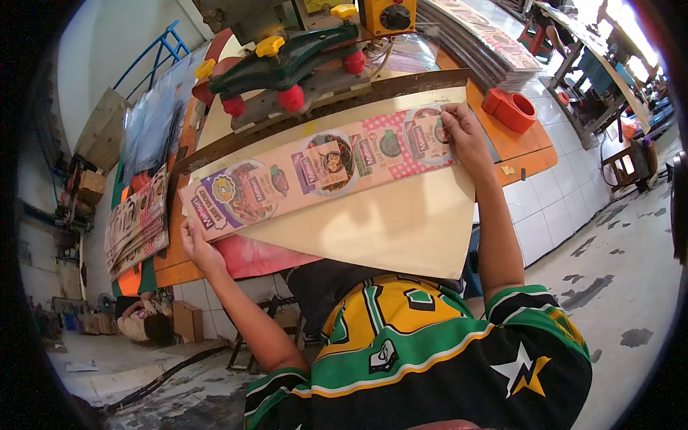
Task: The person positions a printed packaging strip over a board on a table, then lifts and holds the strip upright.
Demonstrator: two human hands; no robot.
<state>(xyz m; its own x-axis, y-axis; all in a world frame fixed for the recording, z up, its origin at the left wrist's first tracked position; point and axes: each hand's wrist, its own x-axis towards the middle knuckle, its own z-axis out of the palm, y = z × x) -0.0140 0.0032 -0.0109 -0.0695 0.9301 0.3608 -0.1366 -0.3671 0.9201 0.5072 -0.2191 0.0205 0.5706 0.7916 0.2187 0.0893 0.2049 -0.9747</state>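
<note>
A long printed strip (380,154) with food pictures and the word "Mahsuri" lies across a cream sheet (387,222) in front of a machine. My left hand (202,251) grips its lower left end, thumb on top. At the upper right end, my right hand (466,136) pinches the strip's edge between thumb and fingers. The strip slants upward to the right, just below a dark metal bar (330,111) of the machine. The fingers under the strip are partly hidden.
The machine carries a green bracket (287,64) with red and yellow knobs. A stack of printed strips (140,222) sits at left, beside clear plastic sheets (150,132). A red ring-shaped holder (510,110) rests at right. More strips (487,36) are piled behind. Another person (147,319) is at lower left.
</note>
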